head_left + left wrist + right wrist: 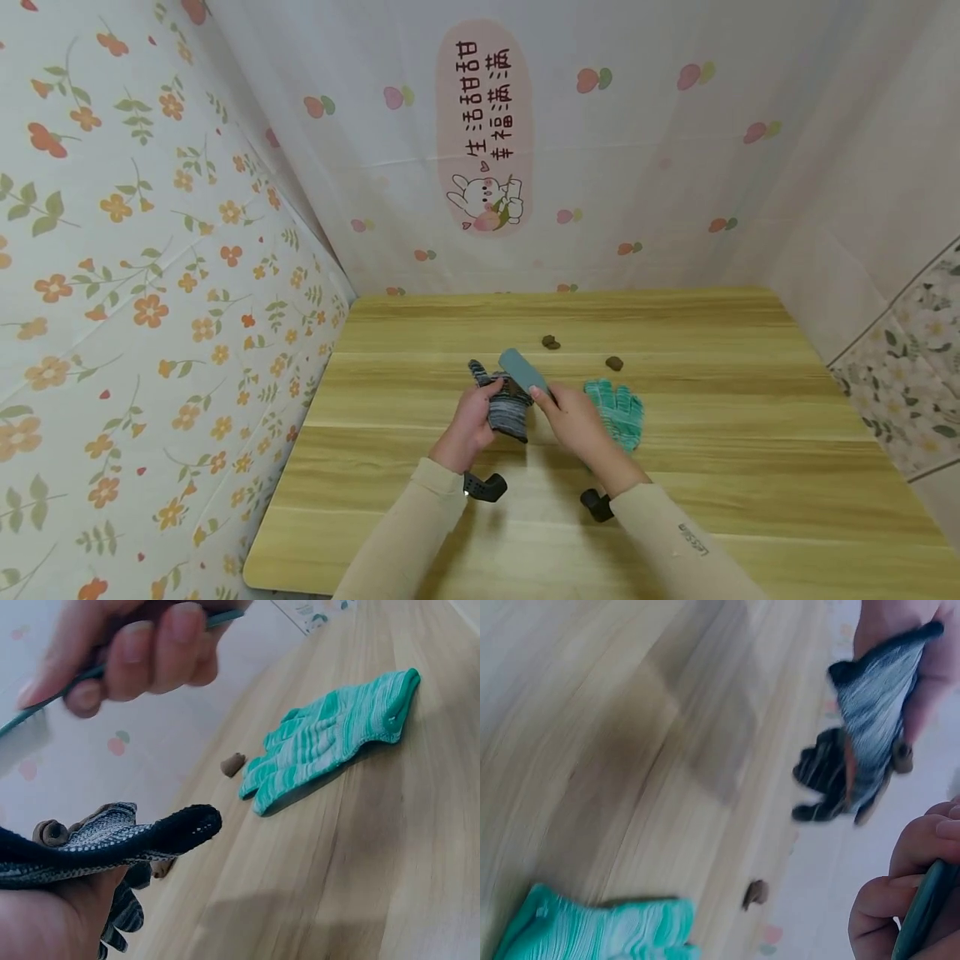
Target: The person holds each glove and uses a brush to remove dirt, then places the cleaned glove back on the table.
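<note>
My left hand (474, 418) holds a grey-and-black knitted glove (510, 415) above the table, its thumb along the edge and the glove's fingers hanging beyond. A brown clay-like lump (51, 833) sits on this glove. In my right hand (579, 423) is a brush with a teal back (519, 367), gripped by fingers and thumb; its pale bristles (26, 742) show in the left wrist view. The brush is over the grey glove, apart from it in the left wrist view. A green-and-white knitted glove (621, 414) lies flat beside my right hand.
Brown lumps (551, 342) lie on the wooden table (712, 467) beyond my hands, with another brown lump (614, 363) behind the green glove. Patterned curtains (660, 183) stand along the table's back and sides. Each wrist carries a black camera mount (486, 487).
</note>
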Demonstrator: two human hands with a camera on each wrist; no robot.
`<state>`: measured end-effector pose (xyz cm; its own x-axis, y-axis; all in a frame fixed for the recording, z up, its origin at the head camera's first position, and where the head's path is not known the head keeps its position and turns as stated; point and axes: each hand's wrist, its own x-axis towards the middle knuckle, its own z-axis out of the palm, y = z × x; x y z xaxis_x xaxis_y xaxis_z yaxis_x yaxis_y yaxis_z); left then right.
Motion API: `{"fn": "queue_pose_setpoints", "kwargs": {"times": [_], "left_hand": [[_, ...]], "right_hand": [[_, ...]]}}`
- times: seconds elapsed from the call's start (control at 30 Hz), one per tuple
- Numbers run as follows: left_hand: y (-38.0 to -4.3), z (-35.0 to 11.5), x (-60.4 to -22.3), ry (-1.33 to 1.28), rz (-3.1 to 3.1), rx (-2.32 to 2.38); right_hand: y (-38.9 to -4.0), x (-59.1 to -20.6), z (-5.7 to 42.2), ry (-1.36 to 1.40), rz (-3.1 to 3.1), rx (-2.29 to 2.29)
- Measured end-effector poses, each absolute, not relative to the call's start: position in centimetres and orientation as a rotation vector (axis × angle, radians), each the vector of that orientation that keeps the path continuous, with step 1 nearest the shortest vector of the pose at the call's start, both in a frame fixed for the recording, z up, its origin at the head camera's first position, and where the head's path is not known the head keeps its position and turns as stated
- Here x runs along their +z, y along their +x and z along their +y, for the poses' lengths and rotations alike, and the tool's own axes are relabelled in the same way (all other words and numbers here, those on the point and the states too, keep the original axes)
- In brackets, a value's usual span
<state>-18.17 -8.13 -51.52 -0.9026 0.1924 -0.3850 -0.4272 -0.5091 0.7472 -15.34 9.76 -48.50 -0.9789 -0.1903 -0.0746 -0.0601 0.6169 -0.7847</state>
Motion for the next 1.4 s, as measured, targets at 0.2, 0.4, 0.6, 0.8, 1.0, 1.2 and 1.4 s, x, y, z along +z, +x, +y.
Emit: {"fn": "queue_pose_setpoints", "kwargs": {"times": [0.2,0.4,0.6,0.8,1.0,1.2,1.4], "left_hand": [[-17.9,-8.1,-51.6,-0.272,1.274,2.423],[-17.6,-8.2,-51.3,-0.325,1.345,2.384],[-17.5,-8.4,-51.4,-0.352,1.339,2.399],[-17.6,-8.6,-51.3,-0.361,1.297,2.418],[-17.7,-8.6,-51.3,-0.414,1.348,2.386],[-17.8,-8.5,-51.3,-0.431,1.362,2.38],[-17.9,-8.2,-51.0,-0.417,1.363,2.414]], "right_hand": [[-14.9,-48.6,8.2,-0.237,2.741,-1.185],[-14.9,-49.4,8.4,-0.242,2.769,-1.123],[-14.9,-50.1,9.3,-0.24,2.784,-1.087],[-15.0,-50.3,10.0,-0.215,2.789,-1.061],[-15.0,-50.3,10.6,-0.223,2.798,-1.035],[-15.1,-50.4,10.9,-0.213,2.789,-1.049],[-15.3,-50.2,11.0,-0.179,2.721,-1.187]]}}
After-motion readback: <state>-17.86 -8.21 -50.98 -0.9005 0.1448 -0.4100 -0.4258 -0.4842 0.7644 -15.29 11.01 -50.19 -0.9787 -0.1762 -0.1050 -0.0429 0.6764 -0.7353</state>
